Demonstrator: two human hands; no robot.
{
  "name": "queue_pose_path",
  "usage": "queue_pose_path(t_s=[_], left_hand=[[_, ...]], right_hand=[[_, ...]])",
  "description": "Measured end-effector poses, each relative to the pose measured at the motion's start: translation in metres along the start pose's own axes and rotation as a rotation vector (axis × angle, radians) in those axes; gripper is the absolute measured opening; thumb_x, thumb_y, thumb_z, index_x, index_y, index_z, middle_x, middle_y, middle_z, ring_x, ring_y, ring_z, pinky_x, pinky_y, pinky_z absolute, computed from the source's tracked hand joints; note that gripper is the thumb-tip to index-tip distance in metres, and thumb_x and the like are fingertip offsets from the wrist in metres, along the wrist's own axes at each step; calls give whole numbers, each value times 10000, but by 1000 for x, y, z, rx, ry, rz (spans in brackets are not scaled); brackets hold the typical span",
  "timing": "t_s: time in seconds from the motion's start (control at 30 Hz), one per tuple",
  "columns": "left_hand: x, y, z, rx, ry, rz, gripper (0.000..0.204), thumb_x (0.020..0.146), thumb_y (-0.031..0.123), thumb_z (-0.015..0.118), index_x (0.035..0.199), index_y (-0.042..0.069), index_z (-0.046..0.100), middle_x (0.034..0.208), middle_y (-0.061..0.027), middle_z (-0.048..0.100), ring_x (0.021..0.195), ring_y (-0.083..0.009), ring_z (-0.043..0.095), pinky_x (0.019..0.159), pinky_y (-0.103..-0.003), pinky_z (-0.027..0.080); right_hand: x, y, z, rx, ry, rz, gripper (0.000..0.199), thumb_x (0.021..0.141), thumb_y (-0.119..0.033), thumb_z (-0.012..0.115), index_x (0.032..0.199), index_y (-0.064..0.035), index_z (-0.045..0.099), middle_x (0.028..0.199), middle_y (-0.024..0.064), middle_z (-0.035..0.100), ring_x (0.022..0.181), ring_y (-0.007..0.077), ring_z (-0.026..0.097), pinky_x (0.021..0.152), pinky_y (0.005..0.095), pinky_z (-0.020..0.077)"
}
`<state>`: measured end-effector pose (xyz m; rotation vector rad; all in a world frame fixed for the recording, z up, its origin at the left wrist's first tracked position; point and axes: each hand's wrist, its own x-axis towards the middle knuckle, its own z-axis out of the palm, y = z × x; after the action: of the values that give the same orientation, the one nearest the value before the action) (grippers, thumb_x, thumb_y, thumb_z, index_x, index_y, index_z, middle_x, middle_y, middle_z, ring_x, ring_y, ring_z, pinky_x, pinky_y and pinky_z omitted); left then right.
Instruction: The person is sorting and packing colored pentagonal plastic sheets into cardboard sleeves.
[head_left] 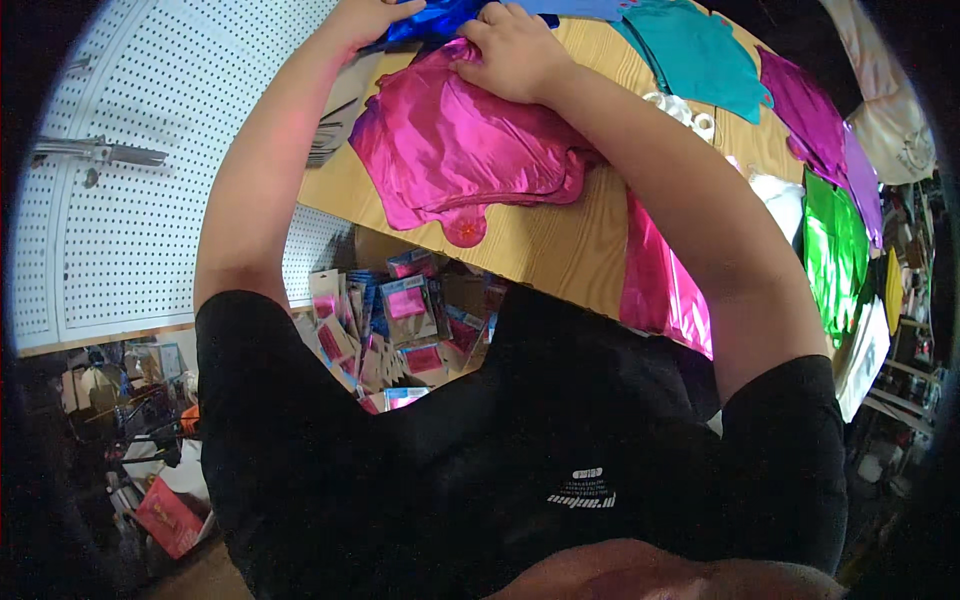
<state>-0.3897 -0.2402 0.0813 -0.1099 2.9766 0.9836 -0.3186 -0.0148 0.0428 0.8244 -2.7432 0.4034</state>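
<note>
A stack of flat, shiny pink foil balloons [470, 150] lies on the wooden table in front of me, a rounded tab at its near edge. Bent fingers of my right hand [515, 55] grip the stack's far edge, the thumb lying on the pink foil. Just beyond is a crumpled blue foil balloon [432, 18]. At its left side, my left hand [372, 18] is closed on the blue foil, partly cut off by the top of the view. The far ends of the blue foil are out of sight.
Teal [695, 60], purple [805, 110] and green foil sheets [835, 255] lie along the table's right side. White rolls [700, 125] sit near my right forearm. Below the table edge, a box holds several small packets [405, 305]. A white pegboard [150, 220] stands left.
</note>
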Motion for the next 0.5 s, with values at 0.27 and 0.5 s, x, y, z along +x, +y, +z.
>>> queue_pose_path(t_s=[0.27, 0.5], left_hand=[[24, -29, -1, -42, 155, 136, 280, 884, 186, 833, 1034, -39, 760, 938, -156, 750, 834, -226, 681, 760, -384, 552], [32, -18, -21, 18, 188, 117, 345, 903, 211, 808, 1109, -59, 750, 997, -213, 767, 875, -285, 726, 793, -402, 570]], right_hand=[[-15, -11, 7, -157, 212, -27, 582, 939, -476, 646, 1314, -31, 635, 1486, 251, 513, 1385, 439, 477, 1160, 496, 399], [4, 1, 5, 118, -95, 102, 613, 951, -494, 622, 1338, -19, 626, 1497, 229, 510, 1407, 405, 466, 1172, 514, 386]])
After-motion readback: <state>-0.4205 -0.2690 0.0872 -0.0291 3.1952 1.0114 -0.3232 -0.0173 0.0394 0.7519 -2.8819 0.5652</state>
